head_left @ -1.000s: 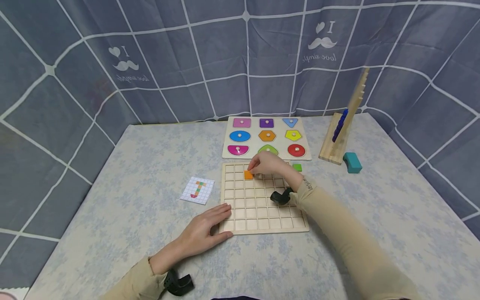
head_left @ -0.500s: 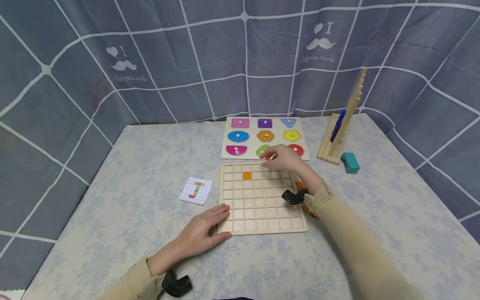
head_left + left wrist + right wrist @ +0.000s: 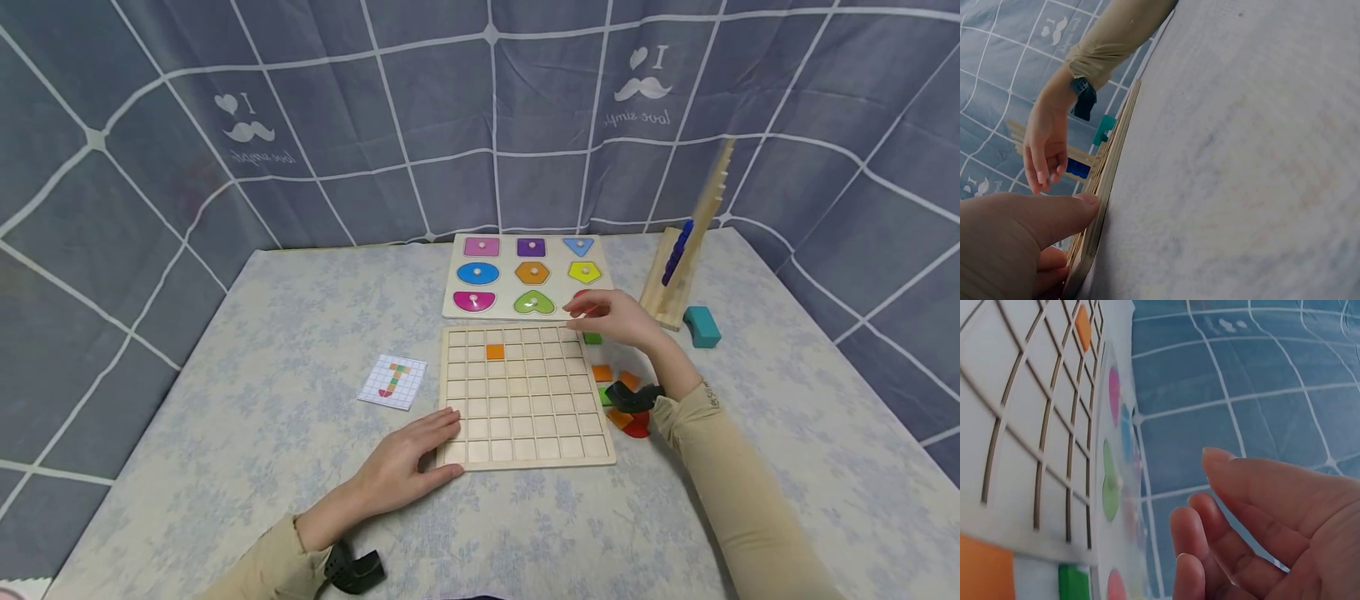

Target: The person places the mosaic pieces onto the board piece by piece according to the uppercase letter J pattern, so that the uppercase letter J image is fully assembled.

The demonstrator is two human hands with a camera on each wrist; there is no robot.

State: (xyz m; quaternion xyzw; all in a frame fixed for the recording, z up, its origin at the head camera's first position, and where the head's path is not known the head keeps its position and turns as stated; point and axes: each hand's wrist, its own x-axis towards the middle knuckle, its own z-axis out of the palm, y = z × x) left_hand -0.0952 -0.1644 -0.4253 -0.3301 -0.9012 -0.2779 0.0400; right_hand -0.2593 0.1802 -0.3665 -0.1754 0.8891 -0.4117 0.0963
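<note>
A wooden grid board (image 3: 517,406) lies on the table, with one orange square tile (image 3: 495,352) set in a cell of its second row from the back. My left hand (image 3: 416,458) rests on the board's left edge, fingers stretched and thumb at the front corner. Above the board's back right corner hovers my right hand (image 3: 618,318), fingers loosely bent and holding nothing; the right wrist view shows a gap between thumb and fingertips (image 3: 1186,525). Beside the board's right edge lie green tiles (image 3: 592,338), orange tiles (image 3: 602,372) and a red piece (image 3: 637,426), partly covered by the wrist camera.
A picture card (image 3: 393,382) with a coloured J-like pattern lies left of the board. Behind stands a knob puzzle board (image 3: 504,307) of coloured shapes. At the back right are a wooden stand (image 3: 660,304) with blue pieces and a teal block (image 3: 702,327).
My right hand has let go of the orange tile, which stays in the grid, and has moved right past the board's back edge, uncovering the loose pieces. My left hand has not moved.
</note>
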